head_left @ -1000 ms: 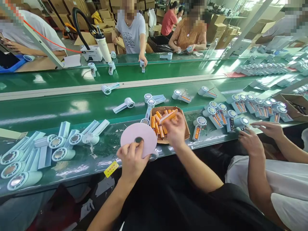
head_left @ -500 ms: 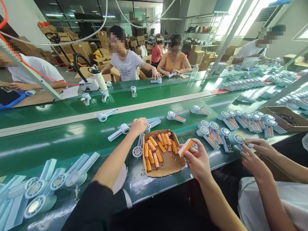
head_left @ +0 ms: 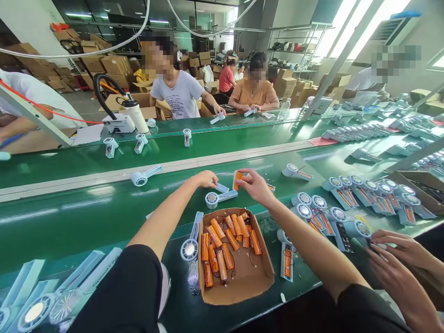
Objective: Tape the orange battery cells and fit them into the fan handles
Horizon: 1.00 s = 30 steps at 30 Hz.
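My left hand (head_left: pixel 204 178) reaches out over the green belt and rests on a pale blue fan shell (head_left: pixel 219 187) beyond the cardboard tray. My right hand (head_left: pixel 255 185) is beside it and holds an orange battery cell (head_left: pixel 237 179) upright between its fingers. Just below both hands lies another fan shell (head_left: pixel 215 199) with its round head to the left. The open cardboard tray (head_left: pixel 243 277) in front of me holds several orange battery cells (head_left: pixel 222 240) with thin wires.
More fan shells lie on the belt at left (head_left: pixel 34 310) and right (head_left: pixel 347 203), some with batteries fitted. A neighbour's two hands (head_left: pixel 398 259) work at the lower right. Several people sit across the belt (head_left: pixel 69 217). A cardboard box (head_left: pixel 416 185) stands at far right.
Both my hands have moved forward over the belt past the tray. My right hand carried the orange battery from the tray's right side up to the fan shell by my left hand.
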Each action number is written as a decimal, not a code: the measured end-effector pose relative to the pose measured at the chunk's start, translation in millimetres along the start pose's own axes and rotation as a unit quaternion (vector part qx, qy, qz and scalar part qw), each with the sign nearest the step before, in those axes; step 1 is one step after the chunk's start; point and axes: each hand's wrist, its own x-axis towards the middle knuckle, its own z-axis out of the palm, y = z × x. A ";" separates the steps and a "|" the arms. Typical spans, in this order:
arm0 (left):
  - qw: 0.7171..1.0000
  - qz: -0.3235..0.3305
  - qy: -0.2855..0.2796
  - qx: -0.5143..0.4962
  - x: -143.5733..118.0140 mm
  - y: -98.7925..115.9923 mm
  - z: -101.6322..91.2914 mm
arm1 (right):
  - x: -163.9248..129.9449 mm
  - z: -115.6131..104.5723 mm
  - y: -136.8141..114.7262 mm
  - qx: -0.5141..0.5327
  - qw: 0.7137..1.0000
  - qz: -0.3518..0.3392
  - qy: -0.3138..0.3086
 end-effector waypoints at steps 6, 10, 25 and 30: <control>0.996 -0.047 0.055 -0.060 1.5 4.7 12.2 | 52.1 36.4 18.2 -0.197 0.975 0.007 -0.103; 0.991 -0.067 0.077 -0.089 4.9 10.9 18.3 | 54.0 38.5 24.2 -0.280 0.950 0.005 -0.135; 0.973 -0.111 0.148 -0.142 14.2 57.3 6.7 | 66.5 57.7 9.8 -0.265 0.957 0.015 -0.115; 0.960 -0.081 0.234 -0.132 -87.3 95.5 -3.1 | 24.3 9.7 -38.3 -0.164 0.986 -0.024 -0.032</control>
